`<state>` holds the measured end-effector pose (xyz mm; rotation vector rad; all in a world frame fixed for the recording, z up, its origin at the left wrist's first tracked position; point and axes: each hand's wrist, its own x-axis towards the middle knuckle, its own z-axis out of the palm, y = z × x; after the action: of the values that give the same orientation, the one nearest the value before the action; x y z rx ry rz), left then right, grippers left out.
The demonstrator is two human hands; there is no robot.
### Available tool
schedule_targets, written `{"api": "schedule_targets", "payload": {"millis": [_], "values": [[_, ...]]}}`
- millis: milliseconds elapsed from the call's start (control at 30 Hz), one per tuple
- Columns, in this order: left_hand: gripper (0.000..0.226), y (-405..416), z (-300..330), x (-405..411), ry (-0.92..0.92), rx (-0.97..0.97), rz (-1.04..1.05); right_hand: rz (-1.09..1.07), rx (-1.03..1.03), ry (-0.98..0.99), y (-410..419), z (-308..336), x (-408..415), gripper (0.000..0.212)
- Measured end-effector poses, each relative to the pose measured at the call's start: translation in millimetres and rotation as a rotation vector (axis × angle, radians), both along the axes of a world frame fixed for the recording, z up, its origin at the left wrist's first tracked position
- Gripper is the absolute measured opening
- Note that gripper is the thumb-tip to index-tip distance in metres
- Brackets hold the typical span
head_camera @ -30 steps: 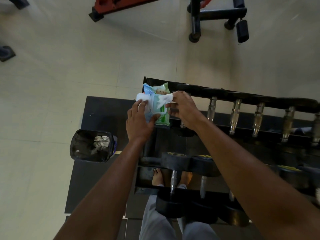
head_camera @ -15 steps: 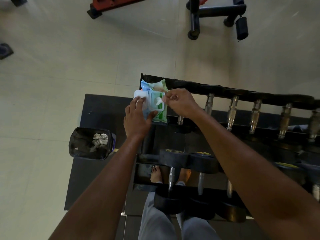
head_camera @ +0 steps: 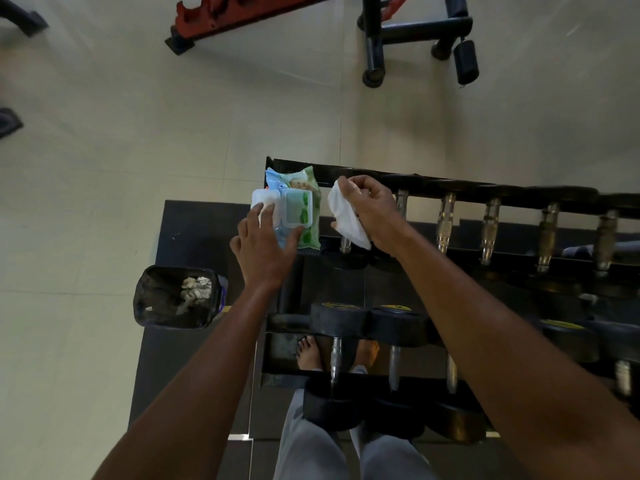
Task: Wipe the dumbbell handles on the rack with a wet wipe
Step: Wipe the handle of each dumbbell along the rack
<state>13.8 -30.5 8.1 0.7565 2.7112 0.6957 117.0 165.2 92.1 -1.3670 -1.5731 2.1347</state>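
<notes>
A green and blue wet wipe pack [head_camera: 302, 188] lies at the left end of the black dumbbell rack [head_camera: 450, 188], its plastic lid flipped open. My left hand [head_camera: 263, 247] rests on the pack with fingers spread, thumb along its near edge. My right hand [head_camera: 372, 211] pinches a white wet wipe [head_camera: 343, 211] that hangs free just right of the pack. Chrome dumbbell handles [head_camera: 445, 223] line the rack's top tier to the right. More dumbbells [head_camera: 339, 320] sit on the lower tiers.
A black bin [head_camera: 173, 299] holding crumpled used wipes stands on the floor left of the rack, on a dark mat [head_camera: 194, 230]. Red and black gym equipment [head_camera: 381, 32] stands farther off on the tiled floor. My bare feet show under the rack.
My right hand has pulled a wipe out of the pack and moved it rightward, clear of the opening. My left hand kept pressing on the pack.
</notes>
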Motion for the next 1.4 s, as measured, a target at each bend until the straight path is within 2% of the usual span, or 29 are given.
{"api": "schedule_targets", "payload": {"millis": [133,267,333,433,500,600,733,800,867,967,1100,1267,1400], "values": [[0.063,5.4,13.6,19.6,0.012,0.093,-0.040,0.049,-0.095,0.001,6.9,4.7,25.5,0.031],[0.051,17.4,23.5,47.2,-0.051,0.189,-0.139,0.118,-0.260,0.028,17.0,13.8,50.5,0.045],[0.046,22.4,25.5,63.4,-0.108,0.215,-0.158,0.189,-0.254,0.005,20.8,20.3,60.8,0.050],[0.039,25.3,22.9,83.2,-0.141,0.199,-0.163,0.297,-0.062,-0.154,24.3,15.8,74.3,0.060],[0.035,24.1,18.2,92.8,-0.163,0.193,-0.143,0.339,0.139,-0.246,25.9,6.1,80.7,0.047],[0.035,19.9,10.2,104.4,-0.205,0.167,-0.115,0.264,0.269,-0.250,26.3,-5.8,87.2,0.023],[0.033,19.7,4.5,112.5,-0.236,0.192,-0.072,0.302,0.618,-0.369,27.2,-23.5,86.6,0.026],[0.033,21.4,0.3,115.0,-0.228,0.213,-0.050,0.288,0.644,-0.370,29.3,-32.3,83.8,0.026],[0.034,21.3,-4.1,116.6,-0.219,0.236,-0.039,0.270,0.569,-0.314,29.4,-34.8,79.9,0.023],[0.035,19.3,-8.9,117.2,-0.210,0.270,-0.035,0.239,0.411,-0.143,30.4,-34.2,74.2,0.042],[0.035,18.6,-11.4,117.8,-0.212,0.300,-0.029,0.293,0.499,-0.160,33.0,-44.3,71.1,0.026],[0.034,17.7,-11.7,119.8,-0.214,0.325,-0.019,0.468,0.572,-0.251,29.0,-46.8,71.3,0.046],[0.033,16.4,-13.7,122.8,-0.226,0.382,0.014,0.557,0.800,-0.215,26.8,-51.9,75.6,0.034]]}}
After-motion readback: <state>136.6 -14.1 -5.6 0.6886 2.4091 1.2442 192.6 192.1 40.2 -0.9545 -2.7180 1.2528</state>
